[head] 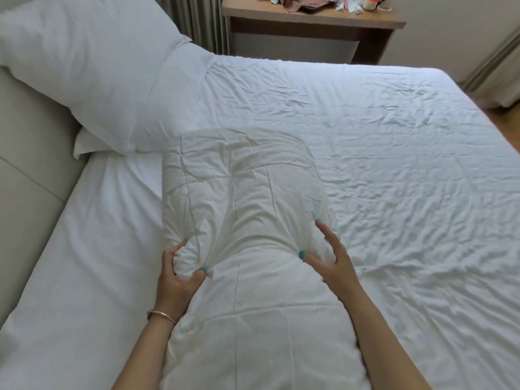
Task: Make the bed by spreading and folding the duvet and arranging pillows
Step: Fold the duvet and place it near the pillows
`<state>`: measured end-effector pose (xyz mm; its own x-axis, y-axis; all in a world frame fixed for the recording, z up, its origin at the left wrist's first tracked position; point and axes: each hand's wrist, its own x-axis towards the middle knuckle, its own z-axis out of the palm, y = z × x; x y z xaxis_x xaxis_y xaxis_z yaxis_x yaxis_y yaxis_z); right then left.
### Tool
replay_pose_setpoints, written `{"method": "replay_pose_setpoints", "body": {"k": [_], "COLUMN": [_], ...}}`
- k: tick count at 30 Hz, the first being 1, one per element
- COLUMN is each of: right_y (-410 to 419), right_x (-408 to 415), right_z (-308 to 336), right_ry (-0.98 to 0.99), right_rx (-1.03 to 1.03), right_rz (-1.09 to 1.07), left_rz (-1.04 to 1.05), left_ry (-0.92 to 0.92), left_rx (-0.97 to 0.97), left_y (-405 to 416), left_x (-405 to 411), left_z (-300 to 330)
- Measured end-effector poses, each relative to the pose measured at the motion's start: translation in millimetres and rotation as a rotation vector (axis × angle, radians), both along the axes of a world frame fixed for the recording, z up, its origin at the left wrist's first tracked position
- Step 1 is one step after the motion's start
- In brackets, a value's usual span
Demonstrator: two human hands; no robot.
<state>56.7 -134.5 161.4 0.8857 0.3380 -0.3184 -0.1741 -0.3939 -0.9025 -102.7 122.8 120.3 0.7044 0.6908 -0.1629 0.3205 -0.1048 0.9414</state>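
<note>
- The bed [380, 170] in front of you is covered by a rumpled white sheet; smooth it before the duvet goes over it, or the creases will show through.
- One pillow [92, 71] already leans on the padded headboard [31, 164] at your far left, so that corner sets your line.
- The second pillow [244, 220] is in your grasp over the near side of the mattress, with its long axis running away from you. Turn it and set it just beside the first, edges matching.
- Your left hand [177, 280] pinches a bunched fold at the pillow's left edge, thumb and fingers curled in. Take more of the filling, not just the cover, so it will not sag.
- Your right hand [334, 260] has its fingers spread and digging into the right side. I think an equal squeeze from both sides keeps it square.
</note>
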Motion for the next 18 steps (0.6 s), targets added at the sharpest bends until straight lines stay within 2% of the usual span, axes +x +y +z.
{"method": "replay_pose_setpoints", "body": {"k": [9, 14, 18], "right_y": [-174, -220, -232], "right_x": [-102, -128, -155], "right_z": [57, 76, 69], "right_ry": [-0.132, -0.117, -0.058], "right_rx": [0.223, 0.303, 0.302], "right_rz": [-0.036, 0.007, 0.026], "left_rz": [-0.048, 0.016, 0.046], "left_ry": [-0.157, -0.146, -0.087], "left_rx": [0.197, 0.243, 0.267], "left_y": [-157, -214, -233], "left_x": [-91, -137, -167], "left_z": [86, 129, 139]}}
